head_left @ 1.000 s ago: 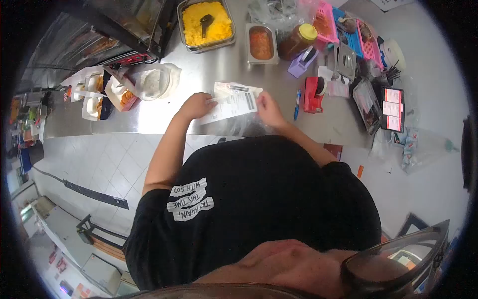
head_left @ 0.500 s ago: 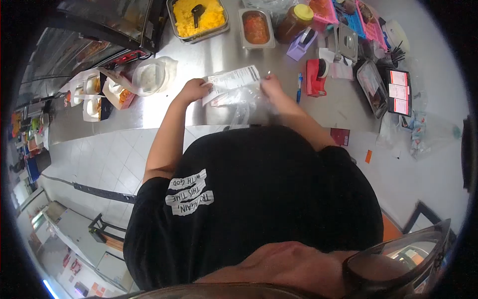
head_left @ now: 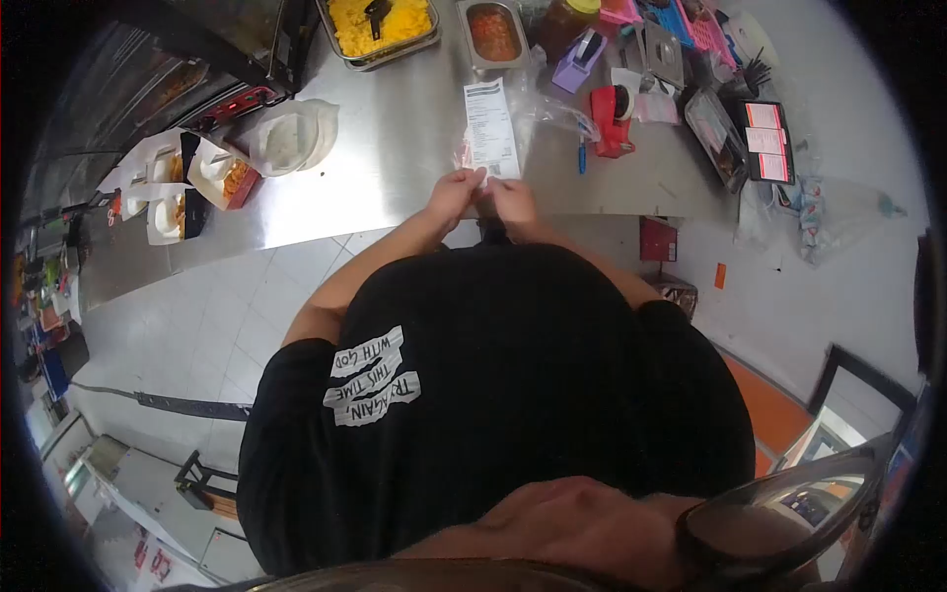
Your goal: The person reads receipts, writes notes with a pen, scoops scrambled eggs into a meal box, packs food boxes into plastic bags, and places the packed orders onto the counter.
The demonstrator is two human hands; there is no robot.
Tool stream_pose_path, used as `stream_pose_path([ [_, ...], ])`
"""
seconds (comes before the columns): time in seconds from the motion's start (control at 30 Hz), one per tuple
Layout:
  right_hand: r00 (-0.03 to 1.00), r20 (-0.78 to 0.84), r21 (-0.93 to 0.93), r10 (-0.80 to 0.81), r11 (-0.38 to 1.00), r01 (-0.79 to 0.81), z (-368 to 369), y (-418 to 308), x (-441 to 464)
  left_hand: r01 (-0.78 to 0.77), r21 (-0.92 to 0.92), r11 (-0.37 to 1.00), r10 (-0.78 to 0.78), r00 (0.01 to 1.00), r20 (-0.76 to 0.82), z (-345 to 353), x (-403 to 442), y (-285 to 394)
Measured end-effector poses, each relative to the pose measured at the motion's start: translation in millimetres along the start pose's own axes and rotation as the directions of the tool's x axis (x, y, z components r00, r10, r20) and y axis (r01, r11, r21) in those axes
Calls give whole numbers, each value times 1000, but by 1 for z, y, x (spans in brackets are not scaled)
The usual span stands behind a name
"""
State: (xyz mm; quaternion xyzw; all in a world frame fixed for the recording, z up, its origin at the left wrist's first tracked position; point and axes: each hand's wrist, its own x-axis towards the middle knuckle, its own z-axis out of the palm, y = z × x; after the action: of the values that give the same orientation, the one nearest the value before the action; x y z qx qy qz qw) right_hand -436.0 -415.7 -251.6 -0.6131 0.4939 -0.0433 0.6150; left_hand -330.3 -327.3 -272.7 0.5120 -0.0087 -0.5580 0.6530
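A long white printed receipt lies lengthwise away from me over the steel counter, near its front edge. My left hand and my right hand are side by side at the receipt's near end, both with fingers closed on it. A clear plastic bag spreads out to the right of the paper. Something with reddish print shows beside the receipt's left edge, too small to make out. A blue pen rests to the right, partly covered by the bag.
Food boxes and round clear lids stand at left. At the back are a pan of yellow food with a black scoop and a pan of red salsa. A red tape dispenser and a purple one stand at right.
My hands have come together and closer to my body. The receipt has turned from crosswise to lengthwise. The clear bag now lies to the right, out of my right hand.
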Motion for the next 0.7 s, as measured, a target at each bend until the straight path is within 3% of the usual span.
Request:
stream_pose_path([
  [0.1, 931, -188, -159, -314, 945, 287, 11, 18, 11, -40, 172, 984, 37, 999, 18, -15, 18, -11],
  [0.2, 960, -171, -329, -221, 931, 155, 0, 9, 3, -22, 360, 933, 31, 999, -18, -12, 11, 4],
  [0.3, 932, -208, -602, -297, 790, 117, -24, 16, 9, 62, 418, 906, -39, 997, -63, -15, 5, 14],
  [0.4, 875, -346, -501, -339, 855, 134, -36, 33, 15, 11, 447, 895, -10, 1000, -4, -44, 2, 17],
  [0.43, 830, -371, -481, -417, 851, 212, -42, 25, 19, -33, 461, 887, 21, 999, 32, -57, -4, 20],
  [0.5, 718, -416, -457, -558, 811, 366, -54, 4, 30, -65, 381, 922, 50, 998, 48, -80, -32, 25],
  [0.57, 675, -422, -495, -605, 777, 388, -54, -39, 60, -79, 238, 968, 75, 997, 25, -100, -68, 23],
  [0.63, 839, -355, -549, -413, 818, 171, -45, -76, 95, -39, 280, 959, 47, 999, -23, -120, -104, 22],
  [0.7, 903, -305, -349, -303, 917, 190, -39, -71, 138, -5, 268, 963, 34, 994, -103, -138, -134, 14],
])
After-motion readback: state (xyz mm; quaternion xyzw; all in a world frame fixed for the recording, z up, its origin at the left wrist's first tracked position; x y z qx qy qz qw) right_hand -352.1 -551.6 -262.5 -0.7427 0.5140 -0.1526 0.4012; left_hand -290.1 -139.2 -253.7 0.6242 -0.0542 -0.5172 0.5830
